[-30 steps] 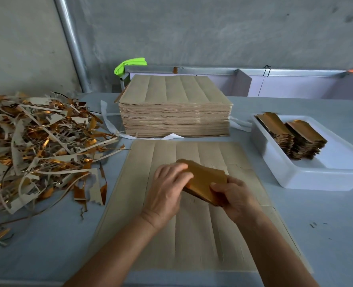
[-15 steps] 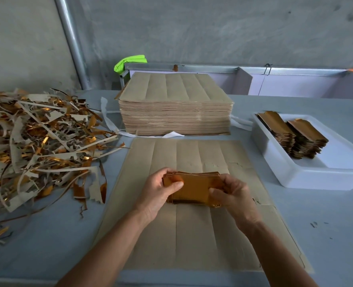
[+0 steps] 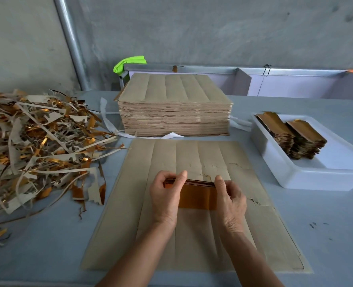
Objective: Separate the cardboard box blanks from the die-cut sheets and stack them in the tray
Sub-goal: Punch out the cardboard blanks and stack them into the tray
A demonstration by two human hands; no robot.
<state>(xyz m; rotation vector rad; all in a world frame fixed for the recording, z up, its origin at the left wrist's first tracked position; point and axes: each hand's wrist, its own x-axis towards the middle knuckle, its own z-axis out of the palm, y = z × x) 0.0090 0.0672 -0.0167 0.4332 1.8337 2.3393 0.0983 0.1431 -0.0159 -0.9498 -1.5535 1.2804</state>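
Change: we have tipped the bundle of blanks from flat to upright on its edge.
Left hand: we grip the bundle's left end.
Right hand: we pinch its right end.
Bundle: stands on the die-cut sheet.
Tray: right, holding two stacks.

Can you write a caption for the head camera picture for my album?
Both hands hold a bundle of blanks over a die-cut sheet.

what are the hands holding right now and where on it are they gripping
A small bundle of gold box blanks, stood on edge over the die-cut sheet. The left hand grips its left end, the right hand its right end.
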